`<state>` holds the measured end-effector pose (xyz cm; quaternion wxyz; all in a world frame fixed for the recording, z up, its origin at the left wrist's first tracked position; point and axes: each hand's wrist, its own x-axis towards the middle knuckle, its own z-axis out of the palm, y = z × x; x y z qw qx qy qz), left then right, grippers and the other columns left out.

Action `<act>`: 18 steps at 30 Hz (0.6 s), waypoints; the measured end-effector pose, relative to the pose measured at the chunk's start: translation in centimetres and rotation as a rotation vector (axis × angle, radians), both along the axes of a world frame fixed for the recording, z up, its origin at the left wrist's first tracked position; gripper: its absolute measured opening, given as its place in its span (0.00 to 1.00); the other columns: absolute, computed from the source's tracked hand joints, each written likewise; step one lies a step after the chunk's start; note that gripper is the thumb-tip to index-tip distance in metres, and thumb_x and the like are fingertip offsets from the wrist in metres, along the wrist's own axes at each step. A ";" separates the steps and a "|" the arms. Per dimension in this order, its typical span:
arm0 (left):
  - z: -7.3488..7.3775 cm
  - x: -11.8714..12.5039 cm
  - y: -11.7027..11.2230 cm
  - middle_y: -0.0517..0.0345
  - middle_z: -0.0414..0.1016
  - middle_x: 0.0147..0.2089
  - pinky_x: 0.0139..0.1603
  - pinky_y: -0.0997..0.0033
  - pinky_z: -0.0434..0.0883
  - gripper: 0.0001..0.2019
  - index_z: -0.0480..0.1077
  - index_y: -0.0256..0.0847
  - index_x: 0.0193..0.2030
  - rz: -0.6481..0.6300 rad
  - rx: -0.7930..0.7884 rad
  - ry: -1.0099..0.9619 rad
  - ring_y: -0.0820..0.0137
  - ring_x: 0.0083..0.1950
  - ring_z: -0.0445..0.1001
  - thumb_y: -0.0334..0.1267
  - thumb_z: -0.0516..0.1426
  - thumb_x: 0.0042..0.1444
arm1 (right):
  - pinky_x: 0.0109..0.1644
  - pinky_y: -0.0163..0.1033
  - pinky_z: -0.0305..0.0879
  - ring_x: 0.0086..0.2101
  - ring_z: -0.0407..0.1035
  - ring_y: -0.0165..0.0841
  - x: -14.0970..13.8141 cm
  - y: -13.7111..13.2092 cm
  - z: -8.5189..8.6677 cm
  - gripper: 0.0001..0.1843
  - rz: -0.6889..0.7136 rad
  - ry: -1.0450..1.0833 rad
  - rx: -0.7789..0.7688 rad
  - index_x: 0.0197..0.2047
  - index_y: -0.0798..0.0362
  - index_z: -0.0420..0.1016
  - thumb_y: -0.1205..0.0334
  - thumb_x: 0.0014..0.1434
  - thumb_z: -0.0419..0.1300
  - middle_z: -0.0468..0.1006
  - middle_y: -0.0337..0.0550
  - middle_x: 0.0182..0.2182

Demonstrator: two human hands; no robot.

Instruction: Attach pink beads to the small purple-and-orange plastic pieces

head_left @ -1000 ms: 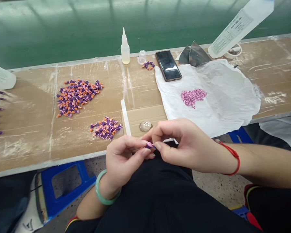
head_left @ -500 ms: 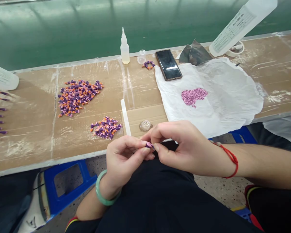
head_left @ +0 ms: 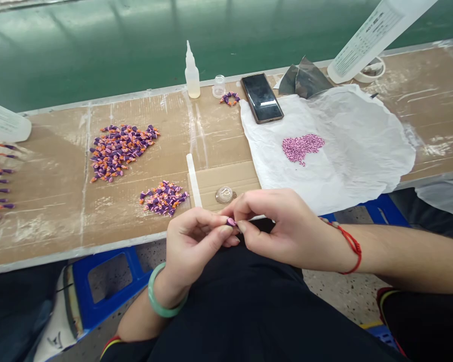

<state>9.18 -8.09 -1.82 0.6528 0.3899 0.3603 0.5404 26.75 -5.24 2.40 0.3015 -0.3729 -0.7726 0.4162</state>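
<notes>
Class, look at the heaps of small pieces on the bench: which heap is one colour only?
The pink heap on the white sheet. The two heaps on the cardboard, large and small, mix purple, pink and orange.

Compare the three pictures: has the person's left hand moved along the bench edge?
No. The left hand pinches the small purple piece just below the small pile of purple and orange pieces, as before; only the camera shifts slightly.

No legible txt (bottle label [head_left: 373, 35] blurred)
</notes>
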 end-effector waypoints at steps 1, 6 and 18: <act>0.0 0.0 0.0 0.61 0.85 0.30 0.29 0.82 0.81 0.04 0.80 0.41 0.33 -0.008 -0.002 0.007 0.73 0.26 0.83 0.31 0.70 0.52 | 0.35 0.31 0.71 0.30 0.76 0.27 0.3 0.2 0.1 0.09 0.011 -0.001 -0.014 0.29 0.51 0.68 0.73 0.58 0.56 0.83 0.39 0.31; 0.1 -0.2 0.0 0.60 0.85 0.34 0.34 0.80 0.83 0.08 0.80 0.42 0.37 -0.009 0.027 0.144 0.71 0.32 0.85 0.25 0.67 0.53 | 0.46 0.38 0.76 0.42 0.80 0.35 3.4 0.9 0.2 0.08 -0.126 -0.036 -0.043 0.35 0.51 0.75 0.71 0.58 0.57 0.85 0.43 0.40; -1.4 -7.4 4.4 0.56 0.82 0.33 0.36 0.66 0.74 0.07 0.77 0.43 0.34 -0.051 0.617 1.365 0.64 0.34 0.80 0.35 0.58 0.61 | 0.46 0.53 0.71 0.39 0.75 0.43 14.3 1.7 -7.0 0.07 -0.723 -0.322 0.050 0.35 0.50 0.76 0.57 0.57 0.60 0.80 0.47 0.36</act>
